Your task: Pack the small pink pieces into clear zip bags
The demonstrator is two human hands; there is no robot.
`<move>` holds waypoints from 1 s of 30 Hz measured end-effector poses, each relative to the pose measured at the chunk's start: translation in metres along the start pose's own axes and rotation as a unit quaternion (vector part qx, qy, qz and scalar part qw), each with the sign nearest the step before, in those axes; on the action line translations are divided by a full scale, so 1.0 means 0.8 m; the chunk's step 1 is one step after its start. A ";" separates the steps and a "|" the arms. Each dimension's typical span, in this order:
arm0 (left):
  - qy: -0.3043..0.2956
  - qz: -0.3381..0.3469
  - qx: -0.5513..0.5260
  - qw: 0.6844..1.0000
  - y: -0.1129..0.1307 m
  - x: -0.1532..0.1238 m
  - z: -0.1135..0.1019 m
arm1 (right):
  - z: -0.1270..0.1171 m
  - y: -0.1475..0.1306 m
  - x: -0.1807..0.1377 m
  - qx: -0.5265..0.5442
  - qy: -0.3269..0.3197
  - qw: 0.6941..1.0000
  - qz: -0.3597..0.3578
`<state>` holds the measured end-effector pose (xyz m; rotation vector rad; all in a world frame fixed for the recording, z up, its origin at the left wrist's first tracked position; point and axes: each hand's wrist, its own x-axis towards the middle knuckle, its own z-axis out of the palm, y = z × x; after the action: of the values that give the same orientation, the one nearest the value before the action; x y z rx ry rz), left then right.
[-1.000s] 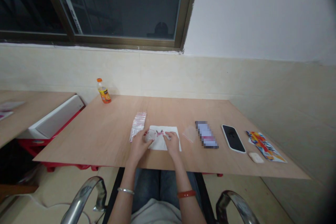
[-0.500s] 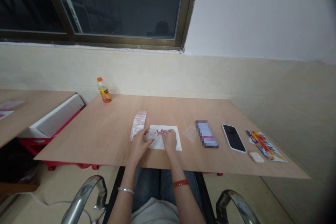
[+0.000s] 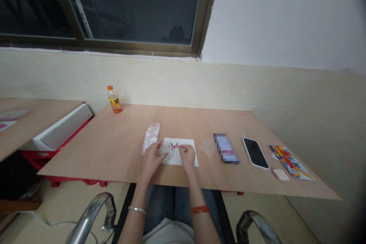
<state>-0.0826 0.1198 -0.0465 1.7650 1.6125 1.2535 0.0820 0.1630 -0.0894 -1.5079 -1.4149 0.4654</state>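
Observation:
A white sheet of paper [image 3: 187,156] lies before me with several small pink and dark pieces [image 3: 174,146] on it. My left hand [image 3: 152,157] is closed on a small clear plastic bag [image 3: 165,147] over the paper's left edge. At the right of the pieces, my right hand [image 3: 187,156] has its thumb and forefinger pinched together; whatever they hold, if anything, is too small to make out. A stack of clear plastic bags [image 3: 151,136] sits just beyond my left hand.
Right of the paper are a clear plastic bag [image 3: 207,147], a phone with a blurred screen [image 3: 226,148], a white-edged phone [image 3: 255,153], a small white case [image 3: 280,174] and a colourful packet [image 3: 291,162]. An orange drink bottle [image 3: 114,101] stands at the back left.
My right hand has drawn slightly right, away from the small pieces. My left hand stays in place with the clear bag. The whole view has shifted a little.

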 end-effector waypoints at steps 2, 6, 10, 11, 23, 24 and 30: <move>-0.002 0.004 -0.001 1.000 0.000 -0.001 0.001 | -0.006 -0.011 -0.002 0.052 0.018 0.998 0.002; 0.000 0.019 -0.005 1.000 -0.001 -0.001 0.005 | -0.021 -0.046 -0.002 0.149 0.027 0.988 -0.008; -0.004 0.021 -0.008 1.000 -0.001 -0.001 0.007 | -0.032 -0.077 -0.005 0.168 -0.001 0.985 -0.037; -0.005 0.022 -0.010 1.000 -0.001 -0.001 0.007 | -0.033 -0.082 -0.007 0.170 -0.012 0.984 -0.045; 0.009 0.027 -0.031 0.999 -0.009 0.000 0.006 | -0.005 -0.049 -0.003 0.136 -0.013 0.991 0.009; 0.008 0.026 -0.032 0.999 -0.009 0.000 0.005 | 0.000 -0.041 -0.004 0.119 -0.027 0.992 0.012; -0.001 0.035 -0.030 0.999 -0.008 0.000 0.004 | 0.026 -0.015 -0.021 0.038 -0.076 0.996 0.011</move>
<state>-0.0833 0.1223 -0.0534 1.8002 1.5081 1.3162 0.0549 0.1539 -0.0941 -1.4536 -1.4810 0.6518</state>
